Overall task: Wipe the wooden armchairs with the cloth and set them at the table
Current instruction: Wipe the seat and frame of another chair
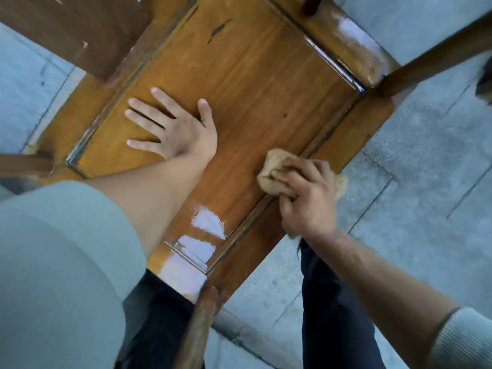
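I look straight down on the glossy seat of a wooden armchair (255,83). My left hand (173,126) lies flat on the seat's left half, fingers straight and spread. My right hand (306,198) grips a bunched tan cloth (274,169) and presses it on the seat's right edge, by the groove of the frame. Wet, shiny patches show on the front of the seat and on its far right corner.
The chair's dark backrest (80,30) rises at the top left. One armrest (436,65) runs off to the upper right, and another wooden bar (197,328) stands between my legs. Grey stone paving (415,182) surrounds the chair.
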Demonstrator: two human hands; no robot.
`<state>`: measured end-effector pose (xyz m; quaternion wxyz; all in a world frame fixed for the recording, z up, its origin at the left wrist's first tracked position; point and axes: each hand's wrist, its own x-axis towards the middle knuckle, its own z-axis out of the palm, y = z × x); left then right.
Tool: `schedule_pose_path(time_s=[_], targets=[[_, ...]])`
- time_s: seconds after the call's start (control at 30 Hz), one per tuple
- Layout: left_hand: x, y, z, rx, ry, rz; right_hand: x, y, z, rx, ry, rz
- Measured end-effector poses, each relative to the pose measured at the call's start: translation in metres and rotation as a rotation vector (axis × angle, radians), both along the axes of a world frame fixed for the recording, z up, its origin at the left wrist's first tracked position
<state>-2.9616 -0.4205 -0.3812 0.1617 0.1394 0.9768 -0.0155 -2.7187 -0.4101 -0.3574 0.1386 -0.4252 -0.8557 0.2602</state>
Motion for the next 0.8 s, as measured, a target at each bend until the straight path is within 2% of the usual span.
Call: schedule_pose_path(time_s=[0.1,0.17,0.33,0.43,0.53,0.6,0.67,0.73,0.8], targets=[[-0.003,-0.001,0.007,-0.013,-0.120,-0.053,0.000,-0.066,0.007,-0.039,-0.038,-0.021],[-0.010,-0.013,0.016,-0.078,-0.183,-0.117,0.001,-0.107,0.011,-0.085,-0.034,0.038],[-0.017,-0.059,0.030,-0.147,-0.211,-0.563,-0.004,-0.190,0.016,-0.206,-0.069,0.233],[-0.010,-0.083,0.032,-0.154,-0.185,-0.792,0.000,-0.188,0.019,-0.292,-0.045,0.339],[0.000,-0.092,0.036,-0.191,-0.173,-1.057,0.011,-0.153,0.028,-0.432,-0.080,0.540],[0.000,-0.090,0.039,-0.195,-0.175,-1.176,0.024,-0.120,0.036,-0.412,-0.100,0.624],[0.003,-0.075,0.040,-0.186,-0.177,-1.212,0.043,-0.071,0.040,-0.260,-0.100,0.500],[0.007,-0.058,0.044,-0.231,-0.229,-1.160,0.049,-0.014,0.036,-0.091,-0.078,0.236],[0.009,-0.043,0.047,-0.321,-0.323,-1.097,0.036,0.044,0.024,0.062,-0.219,-0.062]])
